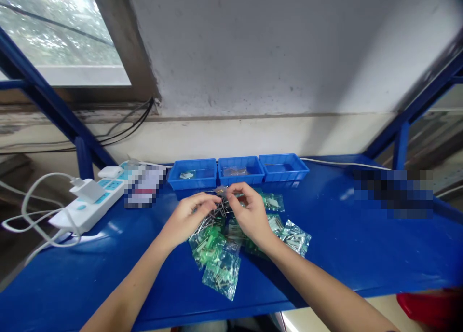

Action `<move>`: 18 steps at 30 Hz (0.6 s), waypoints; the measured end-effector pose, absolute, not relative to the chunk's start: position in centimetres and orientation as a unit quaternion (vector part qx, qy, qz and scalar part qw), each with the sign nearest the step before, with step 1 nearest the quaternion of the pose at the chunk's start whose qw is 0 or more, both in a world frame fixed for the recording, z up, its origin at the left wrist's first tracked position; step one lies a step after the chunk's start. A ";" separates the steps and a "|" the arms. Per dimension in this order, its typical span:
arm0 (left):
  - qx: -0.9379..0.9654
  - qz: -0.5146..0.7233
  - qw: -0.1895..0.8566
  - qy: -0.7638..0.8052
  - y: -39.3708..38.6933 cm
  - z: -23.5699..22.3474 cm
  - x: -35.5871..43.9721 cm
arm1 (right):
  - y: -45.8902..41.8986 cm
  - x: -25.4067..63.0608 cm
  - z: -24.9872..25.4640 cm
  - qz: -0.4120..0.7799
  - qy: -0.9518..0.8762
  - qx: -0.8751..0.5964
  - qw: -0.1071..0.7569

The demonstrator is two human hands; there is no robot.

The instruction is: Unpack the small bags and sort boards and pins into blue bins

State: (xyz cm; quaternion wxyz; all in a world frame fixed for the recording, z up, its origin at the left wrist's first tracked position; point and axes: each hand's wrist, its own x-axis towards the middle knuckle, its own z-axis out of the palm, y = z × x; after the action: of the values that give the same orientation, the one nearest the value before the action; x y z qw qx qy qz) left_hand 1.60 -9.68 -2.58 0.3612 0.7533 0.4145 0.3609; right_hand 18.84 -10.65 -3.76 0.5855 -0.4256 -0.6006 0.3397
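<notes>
My left hand (192, 213) is closed, its fingertips together over a bunch of thin metal pins (224, 207). What those fingers grip is too small to make out. Thumb and forefinger of my right hand (251, 212) pinch a small clear plastic bag (221, 191), close to the left fingertips. Below the hands lie several small clear packets of parts, some tinted green, such as the green packet (209, 247) and the front packet (222, 274). Another packet (297, 238) lies to the right of my right wrist.
Three blue trays stand along the wall: a left tray (193, 182), a middle tray (241, 178) and a right tray (285, 176). On the left of the blue table (347, 259) are a white power strip (77, 216) with cables and a blurred flat object (145, 185).
</notes>
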 end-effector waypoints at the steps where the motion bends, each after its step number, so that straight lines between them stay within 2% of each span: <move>1: 0.713 0.378 0.409 0.425 -9.6 -2.8 1.6 | -10.8 18.8 -3.8 0.293 -0.632 -0.421 0.581; 3: 0.659 0.412 0.450 0.440 -9.4 -3.2 1.7 | -11.2 18.6 -3.9 0.215 -0.676 -0.413 0.571; 5: 0.650 0.432 0.424 0.459 -9.4 -3.4 1.8 | -11.4 18.4 -4.0 0.184 -0.689 -0.423 0.559; 8: 0.698 0.455 0.288 0.472 -9.6 -3.4 2.0 | -11.4 18.3 -3.8 0.242 -0.664 -0.452 0.544; 12: 0.799 0.456 0.055 0.387 -10.0 -3.1 2.2 | -10.8 18.4 -3.6 0.387 -0.614 -0.448 0.523; 15: 0.839 0.435 -0.009 0.326 -10.3 -3.0 2.5 | -10.4 18.3 -3.5 0.358 -0.606 -0.477 0.526; 18: 0.848 0.420 -0.013 0.323 -10.4 -3.0 2.7 | -10.2 19.0 -2.5 0.309 -0.601 -0.481 0.558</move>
State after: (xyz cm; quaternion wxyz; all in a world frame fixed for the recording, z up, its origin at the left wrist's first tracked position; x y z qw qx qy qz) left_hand 2.66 -10.43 -3.03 -0.0129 0.8480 0.3235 0.4196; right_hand 18.97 -10.23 -2.49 0.5581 -0.4813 -0.6014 0.3086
